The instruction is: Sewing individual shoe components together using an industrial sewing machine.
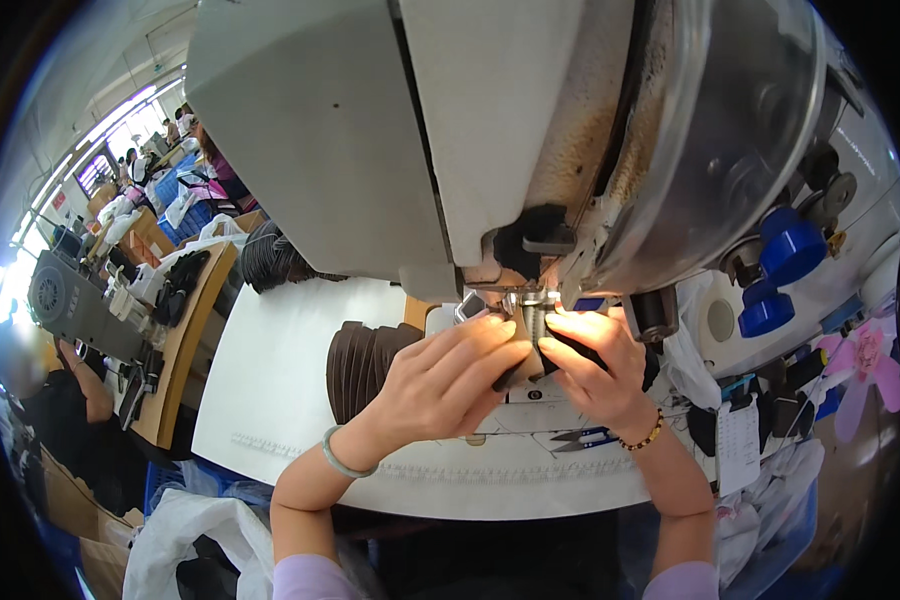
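A grey sewing machine (330, 130) fills the top of the view, its lamp lighting the presser foot (532, 300). My left hand (450, 380) wears a green bangle and lies just left of the foot, with bent fingers gripping a dark, leather-like piece (515, 374). On the other side, my right hand (602, 365), with a beaded bracelet, pinches the same piece close to the needle area. Both hands partly cover it, so its full shape is hidden. Beside my left wrist lies a stack of dark brown pieces (355, 368).
Small scissors (582, 438) lie left of my right wrist on the white table (270, 400). A bundle of black strips (265, 258) sits at the far left corner. Blue knobs (792, 245) stick out at right, above a pink flower (863, 360). Another person (70, 420) works at left.
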The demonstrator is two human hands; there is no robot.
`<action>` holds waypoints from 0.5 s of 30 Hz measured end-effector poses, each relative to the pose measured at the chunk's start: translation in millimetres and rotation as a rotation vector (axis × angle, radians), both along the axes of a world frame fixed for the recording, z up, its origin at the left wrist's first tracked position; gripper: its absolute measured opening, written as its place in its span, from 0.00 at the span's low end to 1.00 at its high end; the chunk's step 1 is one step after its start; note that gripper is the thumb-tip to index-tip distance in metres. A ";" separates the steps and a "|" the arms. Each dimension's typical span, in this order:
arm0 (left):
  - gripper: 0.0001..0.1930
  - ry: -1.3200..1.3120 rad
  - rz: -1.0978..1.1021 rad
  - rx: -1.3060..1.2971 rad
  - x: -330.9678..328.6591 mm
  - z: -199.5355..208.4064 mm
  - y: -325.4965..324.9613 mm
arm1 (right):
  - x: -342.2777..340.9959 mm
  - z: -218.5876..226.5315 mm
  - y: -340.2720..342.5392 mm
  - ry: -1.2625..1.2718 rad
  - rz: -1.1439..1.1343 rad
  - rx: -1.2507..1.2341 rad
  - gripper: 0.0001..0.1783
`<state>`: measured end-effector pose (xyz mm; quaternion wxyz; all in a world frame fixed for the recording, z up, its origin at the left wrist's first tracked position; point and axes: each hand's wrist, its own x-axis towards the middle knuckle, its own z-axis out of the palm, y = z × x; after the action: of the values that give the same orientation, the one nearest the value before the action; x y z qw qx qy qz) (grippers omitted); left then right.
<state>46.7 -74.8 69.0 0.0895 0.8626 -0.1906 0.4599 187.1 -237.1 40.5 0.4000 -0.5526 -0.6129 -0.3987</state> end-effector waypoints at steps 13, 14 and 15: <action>0.16 -0.104 0.064 0.148 0.8 -14.6 -14.0 | 4.3 5.5 -1.3 -0.038 0.003 0.001 0.08; 0.15 -0.155 0.090 0.202 2.3 -16.2 -14.3 | 3.8 5.3 -1.6 -0.040 0.001 0.001 0.08; 0.15 -0.159 0.087 0.202 2.1 -16.4 -14.7 | 3.6 4.8 -1.4 -0.044 -0.003 0.002 0.08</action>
<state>48.8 -89.5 52.7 -0.0333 0.8356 -0.2046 0.5088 190.7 -238.5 45.3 0.3864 -0.5441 -0.6204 -0.4120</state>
